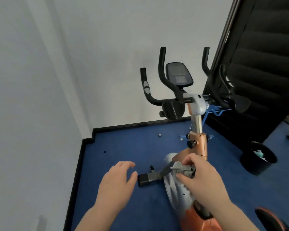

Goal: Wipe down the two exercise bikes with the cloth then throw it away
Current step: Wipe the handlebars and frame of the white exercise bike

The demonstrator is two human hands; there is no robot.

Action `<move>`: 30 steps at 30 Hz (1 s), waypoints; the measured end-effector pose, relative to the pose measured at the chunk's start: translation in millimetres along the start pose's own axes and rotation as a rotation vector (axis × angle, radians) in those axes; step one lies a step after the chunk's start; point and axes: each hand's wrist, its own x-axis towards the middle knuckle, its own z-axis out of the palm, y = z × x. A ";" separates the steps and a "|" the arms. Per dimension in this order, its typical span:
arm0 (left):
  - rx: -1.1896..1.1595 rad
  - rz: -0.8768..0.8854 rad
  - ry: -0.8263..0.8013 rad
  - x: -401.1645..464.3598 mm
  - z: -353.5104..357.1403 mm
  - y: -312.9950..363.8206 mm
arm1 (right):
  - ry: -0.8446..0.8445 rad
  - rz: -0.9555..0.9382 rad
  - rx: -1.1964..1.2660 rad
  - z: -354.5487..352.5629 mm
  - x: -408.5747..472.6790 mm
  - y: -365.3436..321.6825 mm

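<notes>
My right hand (202, 179) has its grip clenched round the grey cloth (182, 169), pressing it against the orange frame of the exercise bike (197, 147). My left hand (117, 184) hovers released above the blue floor (123, 144). A black bin (257, 165) stands near, to the right.

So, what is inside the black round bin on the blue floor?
Inside the black round bin, crumpled white and teal scraps show near the top; anything beneath them is hidden by its wall.
</notes>
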 end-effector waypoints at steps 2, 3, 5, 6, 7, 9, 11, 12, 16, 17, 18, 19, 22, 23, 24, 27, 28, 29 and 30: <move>-0.060 0.010 0.029 33.0 3.7 14.2 | 0.015 -0.001 -0.003 -5.2 28.4 2.7; -0.084 0.015 0.036 46.9 5.4 20.0 | 0.024 0.000 -0.007 -6.7 42.5 3.3; -0.118 0.022 0.025 68.4 7.8 28.3 | 0.045 0.007 -0.016 -8.7 66.2 2.5; -0.135 0.021 0.015 76.9 9.2 30.7 | 0.049 0.006 -0.020 -9.2 75.8 1.5; -0.149 0.017 0.007 84.6 10.6 32.4 | 0.046 0.000 -0.022 -9.2 84.3 0.0; -0.160 0.025 0.003 101.4 11.1 36.1 | 0.041 -0.021 -0.012 -9.0 102.3 -4.1; -0.169 0.049 0.003 123.8 10.5 40.6 | 0.069 -0.030 0.002 -8.4 124.7 -8.0; -0.177 0.067 -0.003 135.9 10.5 42.5 | 0.094 -0.030 0.012 -7.7 135.9 -9.6; -0.186 0.154 -0.055 185.0 4.3 53.4 | 0.201 0.023 0.038 -6.2 171.4 -14.1; -0.198 0.180 -0.058 197.8 2.7 56.3 | 0.224 0.041 0.044 -6.5 179.3 -15.3; -0.214 0.211 -0.062 210.5 2.1 58.8 | 0.256 0.053 0.049 -6.9 188.8 -16.6; -0.233 0.243 -0.069 223.1 2.5 60.9 | 0.298 0.055 0.047 -7.3 200.1 -17.6; -0.281 0.304 -0.106 254.2 7.8 65.2 | 0.432 -0.018 -0.019 -5.5 236.3 -24.7; -0.293 0.317 -0.116 262.4 11.4 66.0 | 0.449 -0.068 -0.070 -2.8 246.1 -27.7; -0.307 0.326 -0.125 269.2 15.8 67.2 | 0.443 -0.120 -0.133 1.9 254.3 -29.1; -0.372 0.317 -0.171 279.4 30.6 74.7 | 0.387 -0.242 -0.273 19.6 263.0 -22.9; -0.391 0.321 -0.186 280.2 35.1 77.3 | 0.376 -0.252 -0.286 23.6 259.9 -18.6; -0.405 0.329 -0.191 280.6 39.1 79.9 | 0.361 -0.255 -0.301 26.1 255.1 -13.0; -0.413 0.337 -0.191 280.7 42.4 81.8 | 0.333 -0.251 -0.312 27.4 248.8 -7.2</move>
